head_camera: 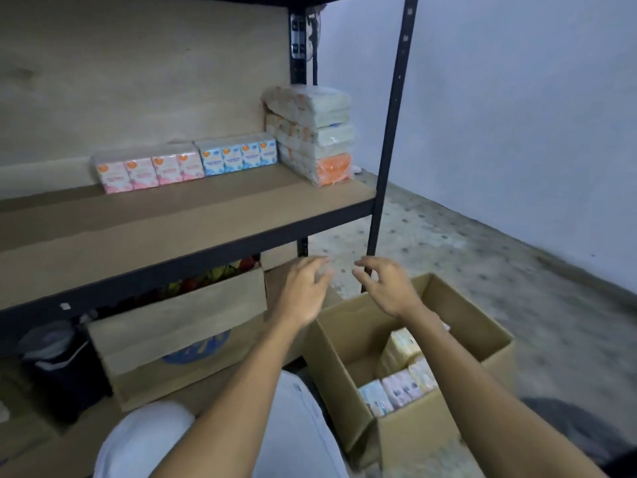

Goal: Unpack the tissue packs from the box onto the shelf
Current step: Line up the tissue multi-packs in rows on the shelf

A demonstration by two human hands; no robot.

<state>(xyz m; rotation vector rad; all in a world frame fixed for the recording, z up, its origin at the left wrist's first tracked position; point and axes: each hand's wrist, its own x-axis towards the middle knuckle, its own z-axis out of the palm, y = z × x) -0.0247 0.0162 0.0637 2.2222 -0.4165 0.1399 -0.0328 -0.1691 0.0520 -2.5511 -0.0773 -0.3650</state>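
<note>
An open cardboard box (351, 343) stands on the floor at the lower right, with pink, blue and yellow tissue packs (403, 381) inside. On the brown shelf board (155, 219) stand a pink pack (148, 169), a blue pack (238, 157) and a tall stack of wrapped packs (313, 132) at the right end. My left hand (303, 288) and my right hand (386, 288) hover above the box's far edge, below the shelf. Both are empty, fingers loosely curved, about a hand's width apart.
A black upright post (389, 132) of the rack stands just behind my hands. Under the shelf sit another cardboard box (179, 326) with colourful items and a dark bin (58, 367). Speckled floor (482, 257) and a pale wall lie to the right. My knee (144, 443) is at the bottom.
</note>
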